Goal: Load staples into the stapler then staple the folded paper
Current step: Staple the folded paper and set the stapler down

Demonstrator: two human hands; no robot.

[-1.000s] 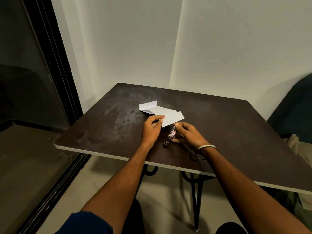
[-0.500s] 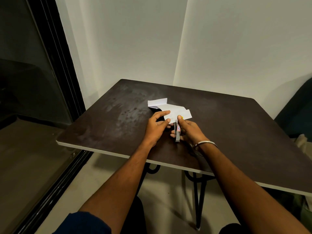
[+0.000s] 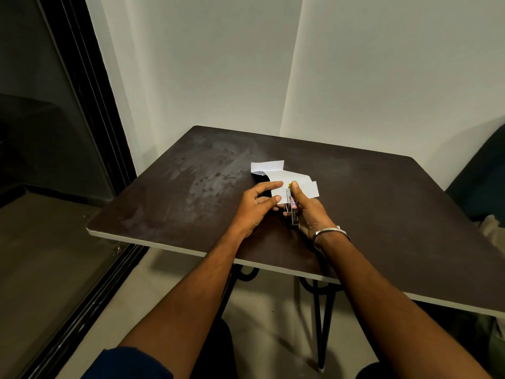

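Note:
A white folded paper (image 3: 303, 181) lies on the dark brown table (image 3: 382, 214), one flap standing up at its far left. My left hand (image 3: 257, 206) pinches the paper's near edge between thumb and fingers. My right hand (image 3: 308, 212) grips a small metal stapler (image 3: 293, 212) with a red label. The stapler's nose sits at that same near edge, right beside my left fingertips. Whether the paper is inside the stapler's jaws I cannot tell.
The table stands in a corner of white walls (image 3: 207, 77), with black hairpin legs (image 3: 322, 324) below. A dark glass sliding door (image 3: 54, 132) runs along the left. A dark chair or cushion (image 3: 481, 181) sits at the right edge.
My right hand lifted the stapler off the table and brought it forward to the paper's near edge. My left hand shifted from pressing the paper to pinching its edge.

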